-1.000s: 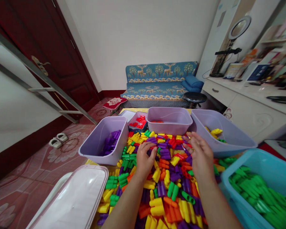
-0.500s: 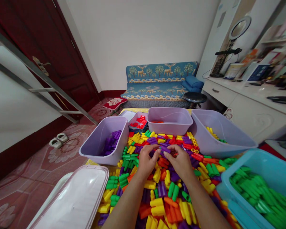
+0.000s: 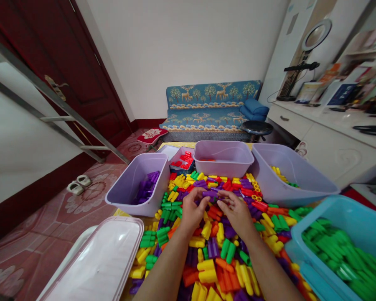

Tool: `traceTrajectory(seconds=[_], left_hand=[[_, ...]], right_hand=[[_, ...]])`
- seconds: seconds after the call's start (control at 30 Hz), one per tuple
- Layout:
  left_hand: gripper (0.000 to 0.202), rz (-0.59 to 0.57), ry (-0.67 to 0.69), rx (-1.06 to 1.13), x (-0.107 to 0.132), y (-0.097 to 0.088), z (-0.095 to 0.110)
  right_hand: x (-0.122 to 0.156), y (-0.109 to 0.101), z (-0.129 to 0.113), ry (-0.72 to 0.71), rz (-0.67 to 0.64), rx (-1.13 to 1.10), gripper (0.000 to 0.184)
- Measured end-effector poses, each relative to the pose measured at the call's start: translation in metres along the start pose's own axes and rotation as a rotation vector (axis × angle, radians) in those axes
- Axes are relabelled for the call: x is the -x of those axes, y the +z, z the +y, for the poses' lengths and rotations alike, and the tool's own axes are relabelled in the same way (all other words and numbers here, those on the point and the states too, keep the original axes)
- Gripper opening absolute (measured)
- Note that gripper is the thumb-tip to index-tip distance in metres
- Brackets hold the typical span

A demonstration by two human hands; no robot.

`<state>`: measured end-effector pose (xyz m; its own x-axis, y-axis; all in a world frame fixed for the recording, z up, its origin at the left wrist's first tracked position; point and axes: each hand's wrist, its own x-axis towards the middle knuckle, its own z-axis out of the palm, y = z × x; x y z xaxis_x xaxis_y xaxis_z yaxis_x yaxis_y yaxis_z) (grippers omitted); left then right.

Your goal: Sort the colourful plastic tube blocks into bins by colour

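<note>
A heap of plastic tube blocks (image 3: 219, 251) in yellow, purple, green, orange and red covers the table in front of me. My left hand (image 3: 192, 211) and my right hand (image 3: 236, 213) meet above the middle of the heap. Both pinch a purple block (image 3: 210, 194) between their fingertips, one hand at each end. A lilac bin with purple blocks (image 3: 139, 186) stands to the left of my hands.
A lilac bin (image 3: 224, 156) with a few red blocks stands at the back, a tilted lilac bin (image 3: 293, 177) with yellow blocks at the right, a blue bin of green blocks (image 3: 344, 246) at the near right. A pale lid (image 3: 100, 261) lies near left. A small box of red blocks (image 3: 182, 161) sits behind.
My right hand came in from the tilted bin at the right to the middle of the heap. Both hands closed on a purple block and lifted it slightly.
</note>
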<state>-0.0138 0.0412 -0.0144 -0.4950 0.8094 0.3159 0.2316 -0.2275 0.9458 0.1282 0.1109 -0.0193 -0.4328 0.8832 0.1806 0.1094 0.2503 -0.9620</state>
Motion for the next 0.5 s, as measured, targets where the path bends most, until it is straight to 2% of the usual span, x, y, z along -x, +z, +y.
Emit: traceTrajectory(seconds=[0.13,0.23,0.33,0.43,0.5], left_hand=[[0.028,0.144,-0.111,0.402,-0.007,-0.003,-0.002],[0.036,0.238,-0.168,0.596,-0.014,-0.011,0.005],[0.037,0.326,-0.172,0.753,-0.021,-0.024,0.022],[0.022,0.427,-0.147,0.923,-0.031,-0.042,0.043],[0.020,0.532,-0.174,1.072,-0.038,-0.055,0.056]], right_hand=[[-0.001,-0.002,0.006,0.013,0.046,0.065,0.029],[-0.001,-0.002,0.007,-0.026,0.033,0.122,0.024],[0.000,-0.002,0.006,-0.067,0.012,0.153,0.020],[0.000,-0.001,0.006,-0.083,0.001,0.176,0.018],[0.001,-0.001,0.006,-0.086,-0.003,0.188,0.018]])
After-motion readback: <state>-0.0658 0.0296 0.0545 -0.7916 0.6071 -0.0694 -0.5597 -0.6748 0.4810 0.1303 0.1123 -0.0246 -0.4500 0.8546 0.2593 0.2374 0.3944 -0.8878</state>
